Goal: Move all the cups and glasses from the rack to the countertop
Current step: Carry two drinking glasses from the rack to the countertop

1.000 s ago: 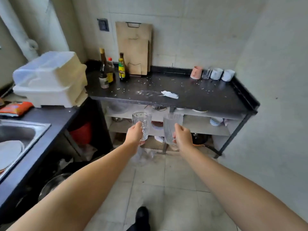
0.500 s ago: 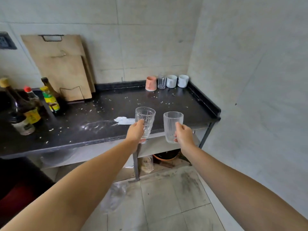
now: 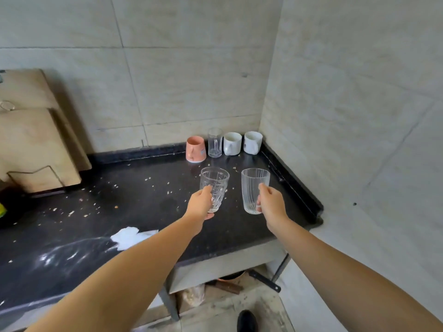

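Over the dark counter [image 3: 148,212] we hold two clear glasses, one in each hand. Our left hand [image 3: 200,206] has its fingers curled round the bumpy glass [image 3: 215,185], so that grip is closed on it. Our right hand [image 3: 271,207] has its fingers and thumb curled round the striped glass [image 3: 253,188], so that grip is closed on it too. Both glasses stand upright with the open end up. We cannot tell if their bottoms touch the counter or hang just above it. The two glasses are near each other but apart.

At the back of the counter, by the wall, four more things stand in a row. From left to right we see a pink cup [image 3: 196,149], a clear glass mug [image 3: 215,142], a white mug [image 3: 232,143] and another white mug [image 3: 253,142] in the corner. The pink cup is upside down. The row is a little behind the glasses we hold.

Small pale crumbs lie all over the counter. A white scrap [image 3: 130,236] lies near the front edge, by our left arm. Wooden boards [image 3: 36,140] lean on the wall at the left. Down on the floor we see the tip of a black shoe [image 3: 247,321].
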Demonstrator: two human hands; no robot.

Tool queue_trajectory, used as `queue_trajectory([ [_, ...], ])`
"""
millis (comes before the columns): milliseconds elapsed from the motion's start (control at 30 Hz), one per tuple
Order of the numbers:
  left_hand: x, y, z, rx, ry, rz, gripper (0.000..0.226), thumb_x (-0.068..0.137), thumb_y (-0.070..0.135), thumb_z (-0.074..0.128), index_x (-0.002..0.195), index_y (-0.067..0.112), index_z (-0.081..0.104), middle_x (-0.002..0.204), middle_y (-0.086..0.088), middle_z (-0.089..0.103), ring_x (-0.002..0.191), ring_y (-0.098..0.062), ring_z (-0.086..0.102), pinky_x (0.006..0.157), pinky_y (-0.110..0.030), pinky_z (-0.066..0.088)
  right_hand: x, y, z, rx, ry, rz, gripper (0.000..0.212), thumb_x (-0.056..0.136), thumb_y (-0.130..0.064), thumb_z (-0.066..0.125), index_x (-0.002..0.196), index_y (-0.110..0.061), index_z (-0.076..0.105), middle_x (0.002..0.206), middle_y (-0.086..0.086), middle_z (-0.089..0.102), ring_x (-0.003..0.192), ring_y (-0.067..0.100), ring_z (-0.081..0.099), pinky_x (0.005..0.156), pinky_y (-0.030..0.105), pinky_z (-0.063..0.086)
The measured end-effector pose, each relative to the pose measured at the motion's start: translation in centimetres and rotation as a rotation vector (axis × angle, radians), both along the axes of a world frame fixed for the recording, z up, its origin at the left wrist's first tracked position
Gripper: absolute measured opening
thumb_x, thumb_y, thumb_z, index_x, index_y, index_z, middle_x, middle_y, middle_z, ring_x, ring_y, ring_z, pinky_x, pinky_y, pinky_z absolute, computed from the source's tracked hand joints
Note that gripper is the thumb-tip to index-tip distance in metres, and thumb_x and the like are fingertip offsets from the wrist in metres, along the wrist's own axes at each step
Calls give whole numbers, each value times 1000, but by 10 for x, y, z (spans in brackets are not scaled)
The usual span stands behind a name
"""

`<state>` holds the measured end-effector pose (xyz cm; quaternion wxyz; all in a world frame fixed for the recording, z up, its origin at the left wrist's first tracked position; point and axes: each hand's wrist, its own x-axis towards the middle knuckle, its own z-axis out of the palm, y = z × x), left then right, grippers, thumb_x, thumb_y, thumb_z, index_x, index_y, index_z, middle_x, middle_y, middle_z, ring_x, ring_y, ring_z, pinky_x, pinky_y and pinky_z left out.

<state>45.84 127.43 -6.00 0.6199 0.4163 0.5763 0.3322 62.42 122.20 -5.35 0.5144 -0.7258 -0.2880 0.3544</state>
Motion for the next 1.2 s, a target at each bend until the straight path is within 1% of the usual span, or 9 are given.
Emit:
queue_trajectory([
  [100, 47, 61, -9, -48, 1, 27, 46, 93, 33, 41, 120, -2, 54, 70, -5, 55, 61, -12, 46, 65, -30, 47, 48, 62, -7, -36, -25, 26, 37, 96, -27, 42, 62, -11, 42, 63, 7, 42, 55, 17, 42, 64, 35, 39],
  [167, 75, 92, -11, -85, -7, 49, 52, 94, 34, 42, 129, -4, 48, 93, -22, 65, 59, -12, 46, 70, -32, 48, 78, 94, -10, -75, -45, 49, 38, 96, -28, 42, 62, -11, 41, 65, 10, 42, 57, 18, 42, 65, 36, 39],
  [300, 131, 153, -22, -135, -42, 84, 55, 95, 39, 44, 129, -4, 48, 80, -13, 64, 59, -13, 50, 71, -31, 48, 134, 162, -22, -117, -70, 65, 34, 97, -30, 43, 71, -9, 43, 72, 15, 39, 65, 23, 40, 65, 35, 36],
  [400, 156, 182, -34, -187, -48, 97, 56, 96, 40, 43, 129, -4, 48, 79, -12, 61, 71, -21, 58, 77, -35, 48, 156, 197, -36, -138, -17, 40, 37, 98, -32, 42, 70, -8, 44, 65, 11, 41, 60, 20, 42, 63, 32, 39],
  [467, 173, 202, -43, -201, -61, 97, 50, 96, 39, 42, 123, -2, 55, 66, -2, 50, 63, -15, 50, 77, -35, 49, 168, 220, -48, -146, 4, 21, 39, 98, -31, 42, 67, -8, 44, 61, 7, 42, 59, 19, 42, 63, 32, 41],
  [533, 190, 223, -54, -222, -86, 96, 31, 96, 37, 42, 95, 12, 62, 57, 5, 42, 56, -11, 43, 76, -34, 50, 178, 242, -61, -144, 6, 5, 41, 98, -31, 42, 63, -10, 43, 59, 5, 43, 57, 18, 44, 61, 30, 41],
  [633, 207, 246, -64, -248, -87, 76, 35, 94, 34, 42, 62, 21, 47, 48, 9, 36, 52, -11, 38, 79, -36, 49, 186, 264, -79, -121, 5, -17, 44, 98, -30, 42, 58, -12, 44, 58, 3, 45, 58, 18, 47, 64, 30, 43],
  [933, 235, 283, -93, -256, -82, 68, 35, 91, 25, 42, 57, 20, 35, 54, 4, 31, 53, -13, 34, 82, -35, 46, 192, 299, -114, -76, 53, -60, 43, 98, -32, 42, 60, -13, 48, 65, 4, 50, 71, 22, 54, 88, 51, 52],
  [1200, 240, 292, -106, -249, -91, 73, 38, 89, 23, 41, 53, 19, 30, 53, 2, 28, 53, -13, 31, 84, -35, 46, 193, 307, -127, -22, 69, -60, 40, 99, -29, 41, 67, -10, 53, 69, 2, 53, 75, 17, 56, 91, 44, 52],
])
